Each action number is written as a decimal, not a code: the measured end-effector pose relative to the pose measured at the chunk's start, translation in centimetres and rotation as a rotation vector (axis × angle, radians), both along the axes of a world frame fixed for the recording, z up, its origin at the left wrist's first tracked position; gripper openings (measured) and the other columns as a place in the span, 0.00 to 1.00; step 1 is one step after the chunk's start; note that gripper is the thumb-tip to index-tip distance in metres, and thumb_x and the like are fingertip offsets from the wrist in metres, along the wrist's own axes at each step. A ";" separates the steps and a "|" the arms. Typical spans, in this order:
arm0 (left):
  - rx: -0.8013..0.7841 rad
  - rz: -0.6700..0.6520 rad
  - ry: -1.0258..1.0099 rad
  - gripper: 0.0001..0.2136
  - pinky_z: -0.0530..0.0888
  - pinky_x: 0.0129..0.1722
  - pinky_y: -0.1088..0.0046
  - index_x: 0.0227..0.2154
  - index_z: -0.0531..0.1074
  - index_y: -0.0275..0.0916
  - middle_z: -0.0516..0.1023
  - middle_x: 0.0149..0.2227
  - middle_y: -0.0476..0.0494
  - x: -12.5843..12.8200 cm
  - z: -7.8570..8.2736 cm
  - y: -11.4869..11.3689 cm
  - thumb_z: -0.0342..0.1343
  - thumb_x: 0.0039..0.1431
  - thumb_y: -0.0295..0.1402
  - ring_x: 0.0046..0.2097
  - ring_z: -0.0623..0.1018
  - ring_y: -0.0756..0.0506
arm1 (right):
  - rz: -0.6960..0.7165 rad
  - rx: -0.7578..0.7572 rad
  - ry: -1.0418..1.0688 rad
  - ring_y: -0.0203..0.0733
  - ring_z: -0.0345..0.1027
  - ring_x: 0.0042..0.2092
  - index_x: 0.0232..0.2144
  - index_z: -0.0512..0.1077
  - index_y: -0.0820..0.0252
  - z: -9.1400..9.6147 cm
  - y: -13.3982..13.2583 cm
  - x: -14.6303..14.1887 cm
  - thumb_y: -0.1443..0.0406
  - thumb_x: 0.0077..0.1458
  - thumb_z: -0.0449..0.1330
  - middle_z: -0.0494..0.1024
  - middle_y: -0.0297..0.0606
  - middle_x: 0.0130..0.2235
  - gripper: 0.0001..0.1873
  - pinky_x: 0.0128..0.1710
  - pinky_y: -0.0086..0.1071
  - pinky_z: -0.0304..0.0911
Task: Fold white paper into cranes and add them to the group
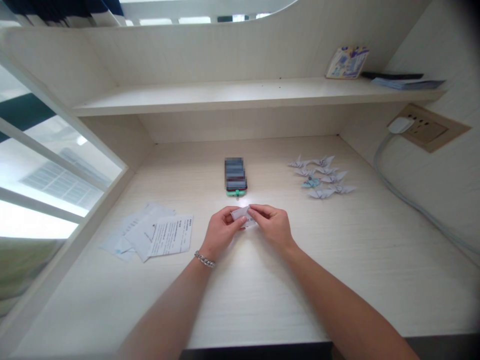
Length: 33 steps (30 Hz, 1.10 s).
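A small folded piece of white printed paper (pixel 239 214) sits between the two hands, in front of the person and over the pale wood-grain desk (pixel 258 295). The left hand (pixel 220 229), with a silver chain bracelet (pixel 204 259) at its wrist, grips the paper's left side, thumb across the front. The right hand (pixel 276 226) pinches its upper right edge between thumb and fingers. Just beyond lies a dark-screened phone with a green lower edge (pixel 235 176); loose white printed sheets (pixel 172 236) lie to the left, folded paper cranes (pixel 334 177) farther right.
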<state>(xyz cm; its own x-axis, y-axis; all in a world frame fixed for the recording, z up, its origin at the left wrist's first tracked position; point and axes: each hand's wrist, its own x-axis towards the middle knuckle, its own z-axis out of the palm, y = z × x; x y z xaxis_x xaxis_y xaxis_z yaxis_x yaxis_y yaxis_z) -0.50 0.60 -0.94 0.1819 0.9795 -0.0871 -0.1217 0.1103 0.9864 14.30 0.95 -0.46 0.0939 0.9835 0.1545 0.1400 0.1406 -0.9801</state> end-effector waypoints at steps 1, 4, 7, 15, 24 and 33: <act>0.015 0.016 0.004 0.18 0.75 0.36 0.68 0.41 0.69 0.35 0.76 0.36 0.42 0.1 0.0 -0.1 0.60 0.46 0.34 0.37 0.75 0.47 | 0.006 0.019 -0.013 0.43 0.73 0.35 0.33 0.77 0.60 0.0 0.0 0.0 0.62 0.46 0.60 0.79 0.40 0.34 0.11 0.36 0.33 0.67; 0.078 0.055 0.072 0.20 0.76 0.35 0.69 0.45 0.69 0.36 0.75 0.33 0.44 0.2 0.0 -0.2 0.59 0.47 0.35 0.34 0.74 0.49 | 0.016 0.068 -0.055 0.42 0.72 0.36 0.33 0.77 0.59 0.0 -0.1 0.0 0.62 0.48 0.60 0.79 0.39 0.35 0.10 0.36 0.32 0.67; 0.110 0.067 0.147 0.20 0.77 0.34 0.69 0.45 0.70 0.37 0.75 0.30 0.46 0.2 0.0 -0.3 0.59 0.47 0.36 0.30 0.73 0.51 | 0.013 0.104 -0.101 0.41 0.72 0.36 0.34 0.77 0.58 0.0 -0.2 0.0 0.63 0.49 0.59 0.78 0.38 0.35 0.10 0.37 0.32 0.66; 0.101 0.061 0.094 0.20 0.78 0.35 0.66 0.45 0.70 0.38 0.75 0.33 0.46 0.3 -0.2 -0.3 0.59 0.47 0.36 0.32 0.73 0.50 | 0.016 0.170 -0.181 0.39 0.71 0.37 0.35 0.76 0.57 0.1 -0.5 0.1 0.65 0.51 0.57 0.78 0.38 0.36 0.10 0.38 0.31 0.65; 0.075 0.063 0.077 0.22 0.78 0.35 0.66 0.46 0.70 0.37 0.75 0.34 0.45 0.4 0.1 -0.5 0.59 0.46 0.37 0.33 0.74 0.49 | -0.009 0.081 -0.053 0.41 0.72 0.34 0.34 0.76 0.59 0.2 -0.6 -0.3 0.61 0.49 0.58 0.79 0.39 0.34 0.11 0.35 0.32 0.67; 0.089 0.097 0.110 0.18 0.75 0.33 0.72 0.42 0.72 0.37 0.76 0.39 0.42 0.4 0.0 -0.2 0.58 0.48 0.38 0.34 0.74 0.48 | 0.005 0.078 -0.036 0.41 0.72 0.34 0.32 0.77 0.60 0.2 -0.5 -0.3 0.62 0.48 0.59 0.79 0.39 0.33 0.10 0.35 0.32 0.67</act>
